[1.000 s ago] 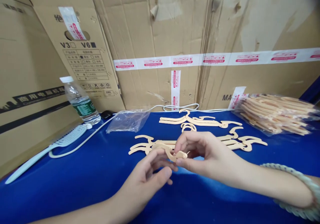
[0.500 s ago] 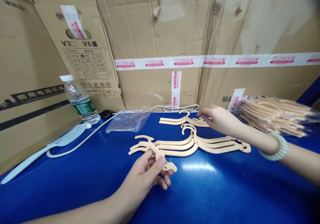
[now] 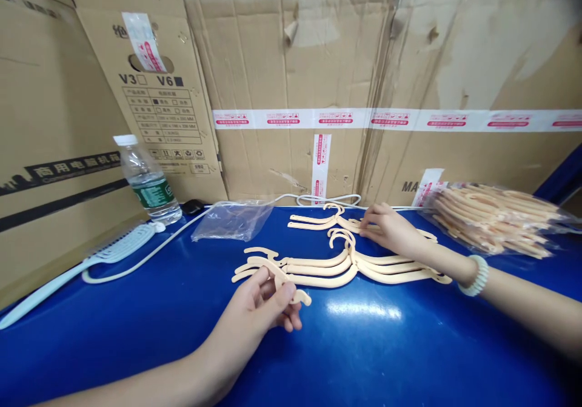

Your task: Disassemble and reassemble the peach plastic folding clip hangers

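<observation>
Between the thumb and fingers of my left hand (image 3: pixel 268 304) is a small curved beige hanger piece (image 3: pixel 299 298) with a hole near its end. Just behind it, a row of several beige clothes hangers (image 3: pixel 325 269) lies with the hooks pointing away from me. More beige hangers (image 3: pixel 311 220) lie at the back. My right hand (image 3: pixel 386 228) reaches over the front row, its fingers closed on the right arm of a back hanger; the fingertips partly cover that spot.
Bagged beige hanger parts (image 3: pixel 495 216) are piled at the right. A clear plastic bag (image 3: pixel 231 222) lies at the back left, near a white cable (image 3: pixel 182 235), a water bottle (image 3: pixel 152 188) and a pale blue hairbrush (image 3: pixel 118 246). Cardboard (image 3: pixel 282 164) walls the blue table (image 3: pixel 386 352).
My right hand has come down slightly onto the back hangers, and its fingers now meet one. My left hand still grips the small piece, a little further left and up.
</observation>
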The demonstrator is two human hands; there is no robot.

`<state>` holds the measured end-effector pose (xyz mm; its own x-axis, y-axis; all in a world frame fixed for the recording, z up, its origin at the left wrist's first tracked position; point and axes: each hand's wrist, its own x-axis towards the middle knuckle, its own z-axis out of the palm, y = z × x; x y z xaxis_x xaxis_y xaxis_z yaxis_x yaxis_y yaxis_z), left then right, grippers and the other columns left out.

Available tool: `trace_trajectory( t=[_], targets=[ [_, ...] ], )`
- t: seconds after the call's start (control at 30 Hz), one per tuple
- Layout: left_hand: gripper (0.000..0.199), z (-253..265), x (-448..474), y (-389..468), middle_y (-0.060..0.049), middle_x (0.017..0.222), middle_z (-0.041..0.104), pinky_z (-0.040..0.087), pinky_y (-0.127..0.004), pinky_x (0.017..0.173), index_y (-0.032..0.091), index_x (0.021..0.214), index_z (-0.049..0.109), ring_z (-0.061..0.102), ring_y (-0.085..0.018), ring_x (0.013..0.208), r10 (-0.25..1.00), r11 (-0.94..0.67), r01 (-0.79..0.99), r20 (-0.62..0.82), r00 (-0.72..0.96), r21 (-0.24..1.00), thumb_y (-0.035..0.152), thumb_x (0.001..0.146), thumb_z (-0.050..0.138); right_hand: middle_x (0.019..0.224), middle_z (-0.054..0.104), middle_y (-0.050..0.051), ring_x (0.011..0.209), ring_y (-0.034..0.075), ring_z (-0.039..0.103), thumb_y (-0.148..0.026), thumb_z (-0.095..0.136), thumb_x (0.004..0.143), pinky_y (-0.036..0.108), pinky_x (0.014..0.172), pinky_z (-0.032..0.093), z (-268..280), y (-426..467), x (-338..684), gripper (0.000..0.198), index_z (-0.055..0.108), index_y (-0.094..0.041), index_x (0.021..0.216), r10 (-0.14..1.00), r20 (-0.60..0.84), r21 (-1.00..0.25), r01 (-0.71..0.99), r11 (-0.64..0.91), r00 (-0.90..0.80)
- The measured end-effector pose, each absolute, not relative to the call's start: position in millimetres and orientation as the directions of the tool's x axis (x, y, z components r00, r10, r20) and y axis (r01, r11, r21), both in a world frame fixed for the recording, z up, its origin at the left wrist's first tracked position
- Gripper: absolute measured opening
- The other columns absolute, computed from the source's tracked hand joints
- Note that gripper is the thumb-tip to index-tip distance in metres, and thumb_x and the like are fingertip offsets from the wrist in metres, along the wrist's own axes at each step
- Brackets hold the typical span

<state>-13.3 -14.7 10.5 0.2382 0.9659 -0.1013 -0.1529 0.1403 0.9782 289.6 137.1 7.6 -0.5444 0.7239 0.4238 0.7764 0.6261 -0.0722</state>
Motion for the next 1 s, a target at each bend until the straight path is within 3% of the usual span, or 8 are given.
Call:
trace_trajectory(
  t=[0.2, 0.37, 0.5, 0.63, 0.77, 1.0],
  targets=[
    [0.048, 12, -15, -14, -0.002, 0.075, 0.067, 0.046, -0.023, 0.059, 0.015, 0.081, 0.052, 0.063, -0.013, 0.063, 0.964, 0.134, -0.178, -0.087, 0.25, 0.975, 0.054, 0.072, 0.079, 0.084, 0.066, 0.008, 0.082, 0.023, 0.061, -0.028, 0.06, 0.086, 0.037, 0.076, 0.049, 23, 129, 287, 0.012, 0.062, -0.018, 0.079, 0.722, 0.441, -0.143, 0.753, 0.643, -0.533],
    [0.044, 13, -19, -11, -0.001, 0.072, 0.065, 0.044, -0.023, 0.058, 0.015, 0.081, 0.055, 0.06, -0.012, 0.062, 0.975, 0.078, -0.131, -0.048, 0.216, 0.988, 0.053, 0.075, 0.076, 0.078, 0.068, 0.006, 0.07, 0.019, 0.063, -0.049, 0.057, 0.089, 0.031, 0.065, 0.051, 42, 93, 296, 0.031, 0.06, -0.019, 0.082, 0.786, 0.466, -0.381, 0.709, 0.593, -0.407],
    [0.037, 10, -24, -7, 0.001, 0.073, 0.062, 0.042, -0.023, 0.061, 0.016, 0.079, 0.056, 0.056, -0.011, 0.065, 0.985, 0.035, -0.105, -0.016, 0.173, 0.994, 0.046, 0.077, 0.077, 0.084, 0.071, 0.007, 0.073, 0.02, 0.066, -0.052, 0.062, 0.086, 0.027, 0.063, 0.054, 38, 57, 305, 0.033, 0.066, -0.02, 0.093, 0.801, 0.518, -0.512, 0.641, 0.572, -0.301],
    [0.035, 12, -25, -5, 0.001, 0.075, 0.059, 0.041, -0.023, 0.067, 0.017, 0.078, 0.059, 0.052, -0.011, 0.07, 0.99, 0.039, -0.108, -0.024, 0.139, 0.993, 0.046, 0.077, 0.077, 0.092, 0.072, 0.003, 0.077, 0.019, 0.069, -0.043, 0.062, 0.088, 0.021, 0.058, 0.054, 27, 34, 309, 0.02, 0.069, -0.026, 0.096, 0.773, 0.547, -0.484, 0.632, 0.605, -0.321],
    [0.038, 14, -23, -4, 0.001, 0.074, 0.057, 0.041, -0.022, 0.071, 0.017, 0.078, 0.059, 0.049, -0.012, 0.073, 0.985, 0.122, -0.241, -0.089, 0.145, 0.963, 0.045, 0.072, 0.083, 0.087, 0.071, -0.001, 0.073, 0.016, 0.068, -0.039, 0.06, 0.09, 0.018, 0.061, 0.054, 23, 28, 309, 0.012, 0.066, -0.03, 0.096, 0.733, 0.576, -0.437, 0.622, 0.65, -0.362],
    [0.022, 15, -23, -7, -0.001, 0.087, 0.057, 0.046, -0.021, 0.074, 0.015, 0.08, 0.064, 0.053, -0.01, 0.077, 0.957, 0.188, -0.34, -0.095, 0.273, 0.922, 0.031, 0.08, 0.079, 0.092, 0.071, 0.0, 0.079, 0.016, 0.069, -0.038, 0.059, 0.092, 0.019, 0.069, 0.055, 19, 27, 311, 0.013, 0.063, -0.03, 0.101, 0.698, 0.591, -0.37, 0.633, 0.68, -0.404]
  ],
)
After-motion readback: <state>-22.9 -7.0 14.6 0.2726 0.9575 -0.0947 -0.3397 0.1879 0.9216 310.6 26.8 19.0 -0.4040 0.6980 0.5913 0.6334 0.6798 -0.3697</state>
